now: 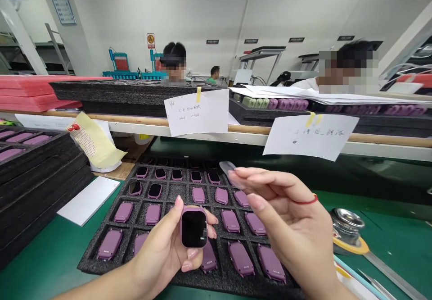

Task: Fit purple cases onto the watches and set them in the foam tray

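Observation:
My left hand (162, 248) is closed around a purple smartwatch body (194, 229), its dark screen facing me. Higher up and to the right, my right hand (293, 221) has a thin translucent film (227, 168) at its fingertips, apart from the watch. Under both hands lies a black foam tray (89, 257) with watch bodies in its compartments. Those in the far rows show dark screens, like this screen-up watch (155, 190). Nearer ones lie back-up, such as this purple watch back (110, 243). One compartment (176, 188) in the second visible row holds nothing.
Stacked foam trays (37, 201) stand at the left beside a white sheet (88, 201). A shelf (249, 138) with trays and taped notes crosses behind. At the right are a metal-topped jar (347, 221), a yellow tape roll (353, 244) and tweezers (374, 282). Several people sit beyond.

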`<state>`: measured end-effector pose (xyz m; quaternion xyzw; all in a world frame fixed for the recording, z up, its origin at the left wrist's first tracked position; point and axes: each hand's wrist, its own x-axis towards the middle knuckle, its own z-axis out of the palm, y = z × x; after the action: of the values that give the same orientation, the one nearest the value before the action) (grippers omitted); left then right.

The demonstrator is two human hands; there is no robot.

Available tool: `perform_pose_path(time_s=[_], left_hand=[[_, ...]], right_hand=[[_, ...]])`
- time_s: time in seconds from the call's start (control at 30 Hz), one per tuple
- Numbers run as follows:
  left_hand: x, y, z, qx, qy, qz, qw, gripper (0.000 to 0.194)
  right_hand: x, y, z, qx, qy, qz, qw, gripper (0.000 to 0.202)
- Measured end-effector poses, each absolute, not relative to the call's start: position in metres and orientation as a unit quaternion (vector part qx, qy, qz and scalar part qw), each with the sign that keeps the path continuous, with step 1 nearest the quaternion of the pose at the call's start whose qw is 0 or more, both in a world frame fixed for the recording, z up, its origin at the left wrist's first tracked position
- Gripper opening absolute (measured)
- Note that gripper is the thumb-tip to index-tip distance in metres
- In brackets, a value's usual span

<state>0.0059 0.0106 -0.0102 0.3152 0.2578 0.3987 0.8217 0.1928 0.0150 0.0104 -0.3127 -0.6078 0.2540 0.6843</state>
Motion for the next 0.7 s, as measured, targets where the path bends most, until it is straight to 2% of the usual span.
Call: perform_pose_path(time_s=[0.27,0.4,0.5,0.7], left_hand=[[0.006,0.011,-0.012,0.319,0.251,0.399,0.822,0.047],[0.006,0.009,-0.012,0.316,0.247,0.393,0.827,0.048],[0.007,0.009,-0.011,0.307,0.251,0.39,0.831,0.049],[0.009,0.01,-0.011,0.303,0.252,0.388,0.833,0.052]], right_hand=[[0.199,0.012,0.012,-0.255,-0.742,0.094,0.612,0.026],[0.2,0.005,0.012,-0.207,-0.83,0.06,0.515,0.036],[0.199,0.0,0.005,-0.21,-0.865,0.045,0.453,0.033],[0.189,0.003,-0.013,-0.174,-0.875,-0.039,0.45,0.034]])
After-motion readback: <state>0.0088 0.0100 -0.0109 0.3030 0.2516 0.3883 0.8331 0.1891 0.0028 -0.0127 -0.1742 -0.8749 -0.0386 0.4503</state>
